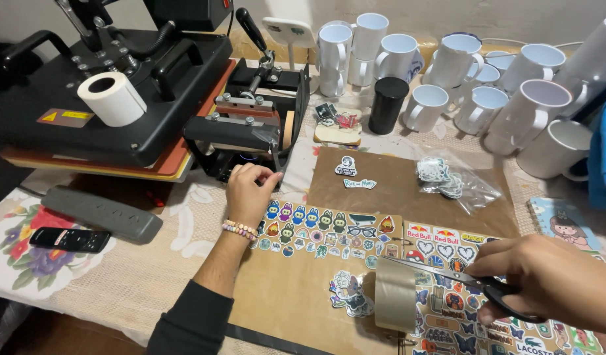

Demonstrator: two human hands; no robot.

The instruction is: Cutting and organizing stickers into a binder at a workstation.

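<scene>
- Beside the black mug press (250,128), the left hand (249,190) pinches a strip of clear tape, grip together on it.
- Right hand (546,279) grips black-handled scissors (447,276), clamped, above the brown tape roll (395,296).
- Risk: blades could nick the printed sticker sheets (329,230) lying underneath on the tabletop.

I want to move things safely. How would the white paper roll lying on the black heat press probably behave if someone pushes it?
The white paper roll lies tilted on the black heat press, its hollow core visible, so it would probably roll easily. It looks light for its size. Nothing beside it seems to block it, so it might travel off the plate's edge.
</scene>
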